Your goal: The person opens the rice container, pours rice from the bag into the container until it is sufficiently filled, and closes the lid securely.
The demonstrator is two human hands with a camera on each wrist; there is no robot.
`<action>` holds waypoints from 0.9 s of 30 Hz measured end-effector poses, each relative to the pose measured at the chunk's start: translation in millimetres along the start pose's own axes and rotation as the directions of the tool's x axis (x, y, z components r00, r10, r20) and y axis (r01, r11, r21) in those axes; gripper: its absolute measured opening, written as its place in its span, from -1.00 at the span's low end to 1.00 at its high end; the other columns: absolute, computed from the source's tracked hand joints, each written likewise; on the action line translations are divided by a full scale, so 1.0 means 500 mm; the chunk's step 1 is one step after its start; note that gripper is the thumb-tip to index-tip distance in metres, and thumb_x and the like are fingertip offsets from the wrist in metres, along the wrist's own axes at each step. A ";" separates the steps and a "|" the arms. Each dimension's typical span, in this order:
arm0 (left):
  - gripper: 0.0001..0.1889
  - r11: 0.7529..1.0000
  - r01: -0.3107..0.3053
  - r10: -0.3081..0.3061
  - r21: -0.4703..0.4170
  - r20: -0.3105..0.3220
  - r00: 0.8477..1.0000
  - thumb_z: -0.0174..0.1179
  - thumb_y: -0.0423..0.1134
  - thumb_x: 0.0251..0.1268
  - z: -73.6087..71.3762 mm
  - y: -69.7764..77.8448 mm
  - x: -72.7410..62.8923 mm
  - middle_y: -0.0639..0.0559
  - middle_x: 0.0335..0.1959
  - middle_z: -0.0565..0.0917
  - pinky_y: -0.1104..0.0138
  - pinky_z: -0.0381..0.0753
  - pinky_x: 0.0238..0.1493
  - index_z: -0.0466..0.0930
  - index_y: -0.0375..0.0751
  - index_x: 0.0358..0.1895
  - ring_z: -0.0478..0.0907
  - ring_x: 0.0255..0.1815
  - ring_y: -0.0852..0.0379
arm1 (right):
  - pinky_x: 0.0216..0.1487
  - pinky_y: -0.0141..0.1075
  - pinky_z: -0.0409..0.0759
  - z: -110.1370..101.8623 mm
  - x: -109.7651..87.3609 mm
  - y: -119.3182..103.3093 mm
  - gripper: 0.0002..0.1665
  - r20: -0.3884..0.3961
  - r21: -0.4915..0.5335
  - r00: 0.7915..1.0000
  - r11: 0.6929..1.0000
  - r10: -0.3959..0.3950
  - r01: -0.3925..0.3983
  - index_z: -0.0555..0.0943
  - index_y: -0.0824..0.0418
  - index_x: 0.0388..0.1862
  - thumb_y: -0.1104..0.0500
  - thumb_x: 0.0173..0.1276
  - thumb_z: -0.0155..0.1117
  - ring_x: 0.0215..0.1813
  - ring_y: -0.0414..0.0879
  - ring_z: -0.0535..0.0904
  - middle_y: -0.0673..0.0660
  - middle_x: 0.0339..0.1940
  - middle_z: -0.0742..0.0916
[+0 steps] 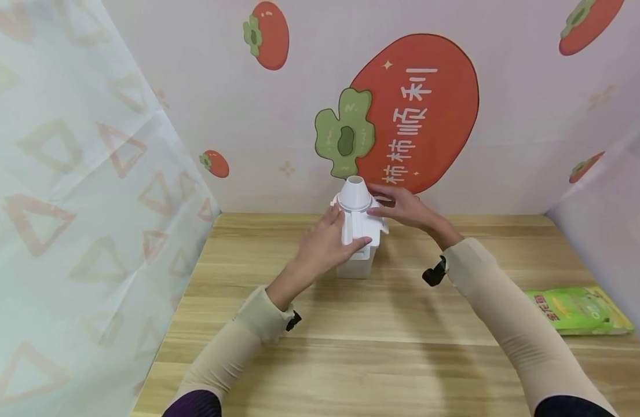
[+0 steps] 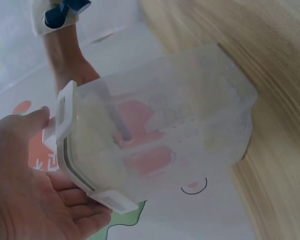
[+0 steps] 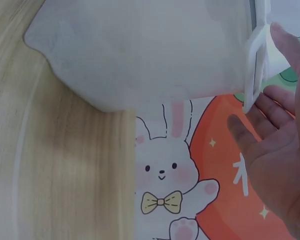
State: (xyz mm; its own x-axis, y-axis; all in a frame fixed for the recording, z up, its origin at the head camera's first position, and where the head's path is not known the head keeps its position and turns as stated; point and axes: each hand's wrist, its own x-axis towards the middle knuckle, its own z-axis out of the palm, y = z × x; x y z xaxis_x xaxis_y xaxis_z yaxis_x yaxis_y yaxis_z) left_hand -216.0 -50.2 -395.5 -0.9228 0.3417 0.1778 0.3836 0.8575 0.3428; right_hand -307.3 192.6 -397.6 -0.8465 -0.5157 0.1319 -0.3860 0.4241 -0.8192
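Observation:
A tall translucent plastic container (image 1: 354, 267) stands on the table under a white clip-on lid (image 1: 357, 229), topped by a white cone-shaped piece (image 1: 355, 194) with an open narrow end. My left hand (image 1: 321, 240) rests on the lid's left and front, its thumb at the front edge. In the left wrist view the fingers of that hand lie beside a white side clip (image 2: 117, 201). My right hand (image 1: 400, 205) touches the lid's far right side. The right wrist view shows its thumb at the lid and its relaxed fingers next to another clip (image 3: 255, 75).
A green and yellow packet (image 1: 582, 311) lies on the wooden table (image 1: 346, 359) at the right, beside my right sleeve. Behind the container rises a backdrop (image 1: 278, 127) printed with persimmons, and a patterned sheet (image 1: 90, 231) borders the left side.

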 end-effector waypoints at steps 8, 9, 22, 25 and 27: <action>-0.03 1.000 -0.006 0.006 0.022 -0.013 1.000 0.18 0.44 0.40 0.005 0.000 0.002 -0.20 0.64 0.32 -0.11 0.67 0.26 0.39 -0.36 0.53 0.34 0.61 -0.15 | 0.54 0.11 0.43 0.015 0.016 0.016 -0.15 -0.002 -0.024 1.000 1.000 0.015 -0.015 0.36 0.20 0.65 0.11 0.47 0.47 0.56 0.20 0.44 0.24 0.56 0.53; -0.03 1.000 -0.006 0.006 0.021 -0.009 1.000 0.18 0.43 0.40 0.005 0.000 0.002 -0.21 0.64 0.32 -0.11 0.65 0.29 0.39 -0.37 0.53 0.32 0.62 -0.15 | 0.54 0.11 0.42 0.017 0.017 0.017 -0.15 -0.001 -0.025 1.000 1.000 0.017 -0.017 0.35 0.21 0.65 0.11 0.48 0.47 0.55 0.20 0.45 0.25 0.56 0.53; -0.01 0.995 -0.071 0.074 -0.070 0.035 0.997 0.26 0.37 0.39 0.003 -0.030 0.016 -0.20 0.67 0.25 -0.05 0.50 0.48 0.29 -0.33 0.61 0.28 0.64 -0.16 | 0.39 0.04 0.60 0.030 0.001 0.007 -0.18 -0.163 -0.058 0.984 0.995 0.074 -0.084 0.52 0.26 0.53 0.02 0.38 0.57 0.43 0.13 0.60 0.24 0.42 0.66; 0.00 0.991 -0.084 0.091 -0.104 0.064 0.994 0.27 0.37 0.38 -0.004 -0.039 0.018 -0.18 0.69 0.22 -0.03 0.43 0.53 0.27 -0.31 0.63 0.28 0.64 -0.16 | 0.37 0.05 0.62 0.035 -0.008 0.003 -0.21 -0.208 -0.086 0.977 0.993 0.056 -0.075 0.56 0.27 0.48 0.01 0.36 0.58 0.41 0.13 0.62 0.23 0.38 0.69; -0.01 0.987 -0.095 0.106 -0.128 0.084 0.991 0.27 0.36 0.39 -0.010 -0.044 0.019 -0.18 0.69 0.20 -0.02 0.38 0.56 0.26 -0.31 0.63 0.25 0.65 -0.15 | 0.35 0.07 0.63 0.037 -0.012 0.000 -0.21 -0.239 -0.114 0.970 0.991 0.045 -0.074 0.58 0.28 0.46 0.00 0.34 0.60 0.39 0.13 0.63 0.25 0.35 0.71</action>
State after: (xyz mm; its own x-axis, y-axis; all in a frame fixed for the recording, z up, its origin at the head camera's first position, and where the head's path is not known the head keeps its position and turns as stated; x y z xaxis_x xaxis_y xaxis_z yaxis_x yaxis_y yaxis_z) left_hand -233.3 -67.8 -397.0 -0.8767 0.4617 0.1349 0.4706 0.7651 0.4395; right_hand -295.3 182.0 -409.0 -0.9263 -0.3027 0.2245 -0.3613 0.5437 -0.7575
